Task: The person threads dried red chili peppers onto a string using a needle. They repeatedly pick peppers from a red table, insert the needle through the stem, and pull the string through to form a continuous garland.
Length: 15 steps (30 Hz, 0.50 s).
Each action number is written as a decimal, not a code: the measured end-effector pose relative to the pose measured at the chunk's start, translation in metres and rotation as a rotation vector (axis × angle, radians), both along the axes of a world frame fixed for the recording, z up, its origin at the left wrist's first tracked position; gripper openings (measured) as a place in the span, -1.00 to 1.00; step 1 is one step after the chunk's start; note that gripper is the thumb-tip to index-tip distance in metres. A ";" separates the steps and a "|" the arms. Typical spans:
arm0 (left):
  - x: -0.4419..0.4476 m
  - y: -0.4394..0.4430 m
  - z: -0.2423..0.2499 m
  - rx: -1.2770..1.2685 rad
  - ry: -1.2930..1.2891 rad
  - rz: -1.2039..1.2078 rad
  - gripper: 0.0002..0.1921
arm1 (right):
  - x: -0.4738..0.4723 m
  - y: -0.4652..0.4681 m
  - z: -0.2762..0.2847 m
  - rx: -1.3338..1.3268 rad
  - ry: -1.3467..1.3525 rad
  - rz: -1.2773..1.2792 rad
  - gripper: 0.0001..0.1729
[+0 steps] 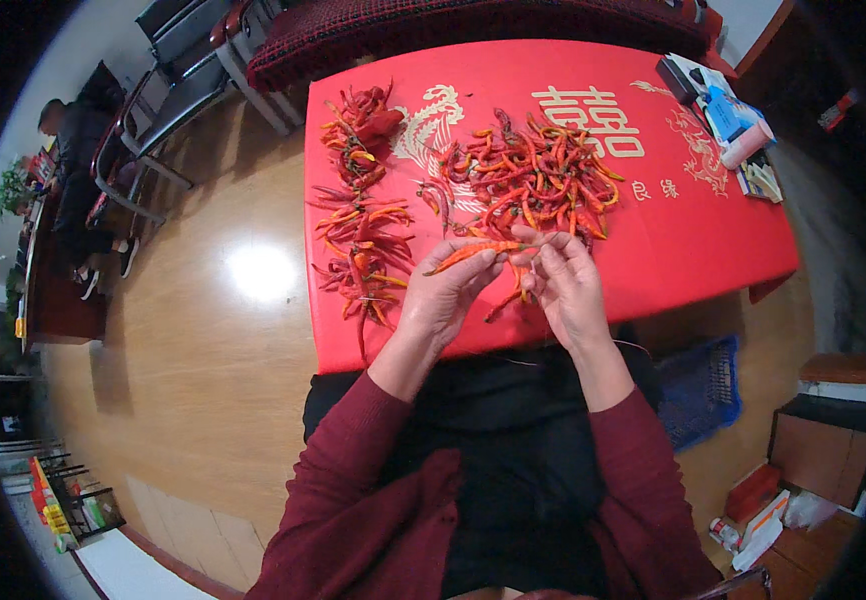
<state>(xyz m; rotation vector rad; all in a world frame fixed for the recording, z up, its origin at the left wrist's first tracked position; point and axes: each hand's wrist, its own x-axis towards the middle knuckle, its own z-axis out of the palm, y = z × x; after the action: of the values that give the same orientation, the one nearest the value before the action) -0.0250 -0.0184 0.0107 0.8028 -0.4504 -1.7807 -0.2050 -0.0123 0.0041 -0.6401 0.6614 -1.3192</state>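
Observation:
My left hand (454, 281) holds an orange-red chili pepper (470, 255) between thumb and fingers, its tip pointing left. My right hand (564, 281) has its fingertips pinched at the pepper's stem end, by a thin thread or string (632, 346) that shows below the wrist. Beyond my hands a loose pile of red and orange chili peppers (545, 176) lies on the red tablecloth (703, 247). Left of my hands, bunched peppers (362, 255) form a long row near the table's left edge, and more peppers (512, 296) lie partly hidden behind my fingers.
A pink roll (748, 145), a blue packet (729, 109) and boxes stand at the table's right edge. A blue plastic basket (703, 390) is on the floor at right. Metal-framed chairs (178, 97) stand at left, and a person (80, 165) sits beyond them by a desk.

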 end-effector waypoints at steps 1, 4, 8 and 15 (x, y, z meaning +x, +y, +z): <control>-0.001 0.001 0.002 0.044 -0.010 -0.014 -0.79 | -0.001 -0.002 -0.001 0.024 0.023 -0.025 -0.89; -0.002 0.005 0.008 -0.034 -0.039 -0.057 -0.70 | -0.004 -0.006 -0.005 0.045 0.027 -0.086 -0.88; 0.010 0.005 0.017 -0.077 0.100 -0.115 -0.52 | -0.007 -0.007 -0.008 0.027 0.057 -0.152 -0.88; 0.024 -0.002 0.011 -0.042 -0.328 -0.446 -0.53 | -0.009 -0.004 -0.001 -0.138 0.363 -0.092 -0.90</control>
<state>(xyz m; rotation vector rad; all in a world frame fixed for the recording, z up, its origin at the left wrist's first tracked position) -0.0009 -0.0199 0.0218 1.0275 -0.9400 -2.0405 -0.2138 -0.0164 0.0033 -0.9849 0.9067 -1.3540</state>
